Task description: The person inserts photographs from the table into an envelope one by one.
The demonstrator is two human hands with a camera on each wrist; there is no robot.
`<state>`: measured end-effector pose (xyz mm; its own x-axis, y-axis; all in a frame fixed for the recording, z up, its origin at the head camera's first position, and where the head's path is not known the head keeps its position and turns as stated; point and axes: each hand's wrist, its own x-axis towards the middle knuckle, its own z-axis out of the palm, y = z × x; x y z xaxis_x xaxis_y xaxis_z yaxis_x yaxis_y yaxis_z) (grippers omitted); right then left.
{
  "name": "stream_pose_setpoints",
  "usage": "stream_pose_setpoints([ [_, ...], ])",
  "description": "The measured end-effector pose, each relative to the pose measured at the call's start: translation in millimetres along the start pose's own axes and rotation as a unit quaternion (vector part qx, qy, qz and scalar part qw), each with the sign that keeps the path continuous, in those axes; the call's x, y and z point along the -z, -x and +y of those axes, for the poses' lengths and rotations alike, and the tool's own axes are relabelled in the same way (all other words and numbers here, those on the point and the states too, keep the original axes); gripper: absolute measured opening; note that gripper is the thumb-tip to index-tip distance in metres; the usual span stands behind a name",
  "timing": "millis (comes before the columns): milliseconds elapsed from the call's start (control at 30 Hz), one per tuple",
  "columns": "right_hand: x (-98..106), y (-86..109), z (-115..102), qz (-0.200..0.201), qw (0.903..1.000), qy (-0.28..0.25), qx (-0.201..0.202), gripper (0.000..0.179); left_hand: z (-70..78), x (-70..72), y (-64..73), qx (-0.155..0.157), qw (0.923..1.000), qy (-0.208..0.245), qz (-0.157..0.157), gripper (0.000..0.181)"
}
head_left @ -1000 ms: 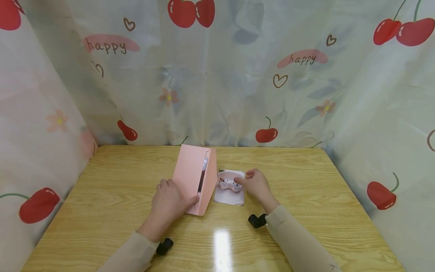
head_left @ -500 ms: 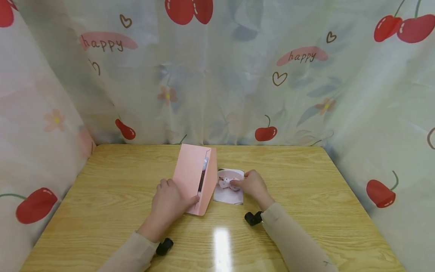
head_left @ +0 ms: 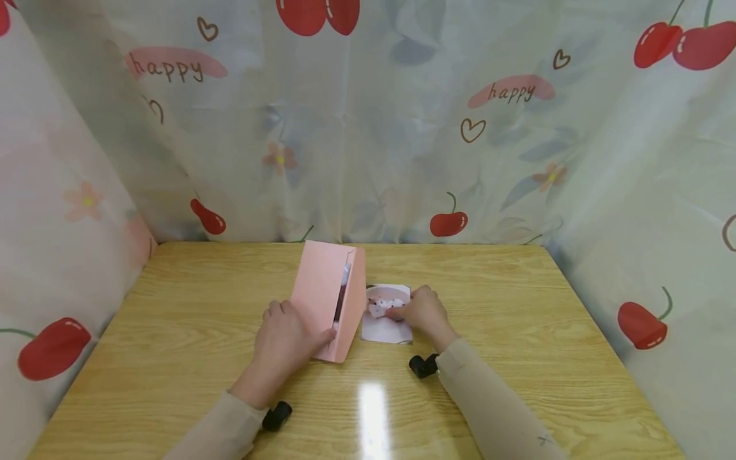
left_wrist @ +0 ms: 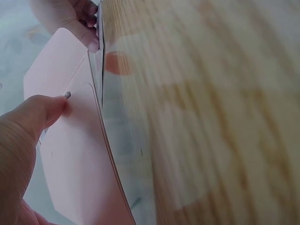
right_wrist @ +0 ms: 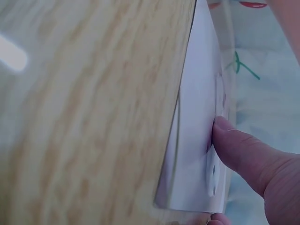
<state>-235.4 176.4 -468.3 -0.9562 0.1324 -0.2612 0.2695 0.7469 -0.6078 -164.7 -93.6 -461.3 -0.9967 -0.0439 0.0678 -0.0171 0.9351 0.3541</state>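
My left hand (head_left: 282, 335) grips a pink paper envelope (head_left: 316, 281) on the table, fingers over its face and thumb at the opening. The envelope's flap (head_left: 355, 300) stands folded out on the right, and something dark and pale shows in the gap. Just right of the flap lies a white card (head_left: 384, 333) with a pale dotted bow (head_left: 377, 306) on it. My right hand (head_left: 424, 313) pinches the card at its right side, its thumb (right_wrist: 241, 152) over the bow and fingers behind the edge. In the left wrist view the card's end meets the flap.
A glossy wood-grain table (head_left: 184, 332) carries everything. Cherry-printed curtains (head_left: 345, 128) hang behind it and at both sides. Black wrist-worn devices (head_left: 277, 416) sit by both sleeves.
My right hand has shifted slightly left, its thumb reaching further over the bow, and the card has edged a little left. The left hand and envelope stay nearly still.
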Motion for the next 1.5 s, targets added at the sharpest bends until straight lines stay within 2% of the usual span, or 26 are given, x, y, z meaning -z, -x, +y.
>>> stream_pose_setpoints([
  [267, -1, 0.9, 0, -0.001, 0.9996, -0.024, 0.013, 0.041, -1.0, 5.0, 0.3, 0.004, 1.0000, 0.008, -0.001, 0.104],
  [500, -2, 3.7, 6, -0.005, 0.9983, -0.054, 0.020, 0.047, -2.5, 6.8, 1.4, 0.002, 1.0000, 0.006, 0.003, 0.104],
  [833, 16, 3.1, 12, -0.045, 0.9893, -0.136, 0.026, 0.016, -3.7, 7.9, 1.2, 0.005, 1.0000, 0.002, 0.001, 0.104],
  [933, 21, 4.0, 12, -0.048, 0.9858, -0.157, 0.036, 0.014, -4.4, 7.8, 0.6, 0.003, 1.0000, 0.001, 0.003, 0.104],
  [1100, 30, 5.0, 11, -0.047, 0.9809, -0.187, 0.026, 0.017, -4.8, 7.4, -0.1, 0.001, 1.0000, -0.003, 0.003, 0.104],
  [1300, 39, 4.5, 9, -0.022, 0.9689, -0.246, 0.010, 0.024, -4.6, 7.0, -0.7, 0.002, 1.0000, -0.007, -0.002, 0.104],
  [1500, 47, 6.8, 1, 0.018, 0.9469, -0.319, 0.031, 0.027, -5.1, 5.7, -0.6, -0.010, 0.9999, -0.006, 0.012, 0.101],
])
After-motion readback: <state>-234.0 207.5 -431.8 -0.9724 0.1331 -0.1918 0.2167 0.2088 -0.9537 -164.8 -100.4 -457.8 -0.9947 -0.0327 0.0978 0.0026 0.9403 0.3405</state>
